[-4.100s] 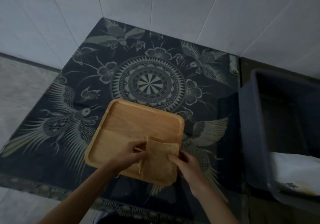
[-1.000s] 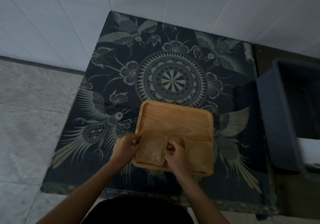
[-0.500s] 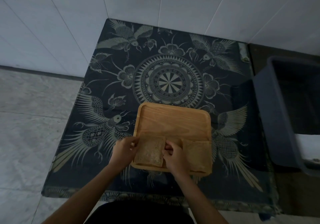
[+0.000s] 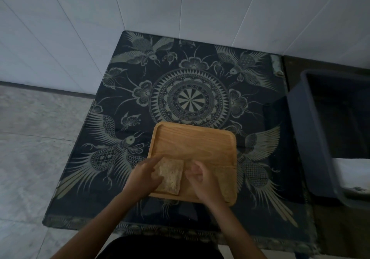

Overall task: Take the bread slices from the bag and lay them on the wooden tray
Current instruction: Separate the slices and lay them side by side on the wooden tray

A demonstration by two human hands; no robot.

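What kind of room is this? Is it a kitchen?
Probably a kitchen corner or eating spot in a home, though I can't be sure. There are white tiled walls, a small table with a patterned dark cloth, and a wooden tray with bread slices on it.

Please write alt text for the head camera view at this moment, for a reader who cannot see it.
Two bare hands rest over bread slices along the near edge of a square wooden tray: the left hand touches the left slice, the right hand partly covers the right slice. The tray sits on a dark bird-patterned tablecloth, a grey plastic bin to the right.
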